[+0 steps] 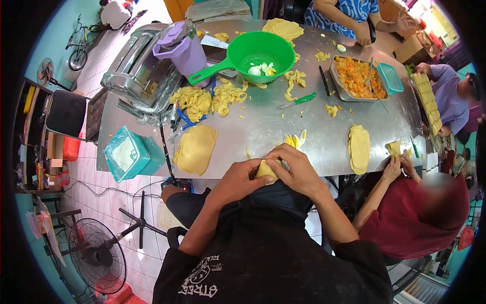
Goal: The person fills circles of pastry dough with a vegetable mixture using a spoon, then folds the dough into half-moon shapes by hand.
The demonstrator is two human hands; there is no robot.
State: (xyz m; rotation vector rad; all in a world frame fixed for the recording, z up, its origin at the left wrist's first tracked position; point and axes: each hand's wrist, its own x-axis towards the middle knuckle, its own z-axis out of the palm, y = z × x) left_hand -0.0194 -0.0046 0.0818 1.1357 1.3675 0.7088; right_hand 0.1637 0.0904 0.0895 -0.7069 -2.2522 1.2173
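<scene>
A small yellow dough piece (267, 168) is held at the near edge of the metal table (263, 126), pinched between both hands. The left hand (238, 181) is closed on its left side; the right hand (297, 169) is curled over its top and right. A flat dough sheet (195, 148) lies to the left, dough scraps (294, 140) just beyond the fingers.

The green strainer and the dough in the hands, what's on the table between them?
In the head view, between the green strainer and the folded dough piece lie dough scraps, a green-handled knife and small yellow pieces on the metal table.
</scene>
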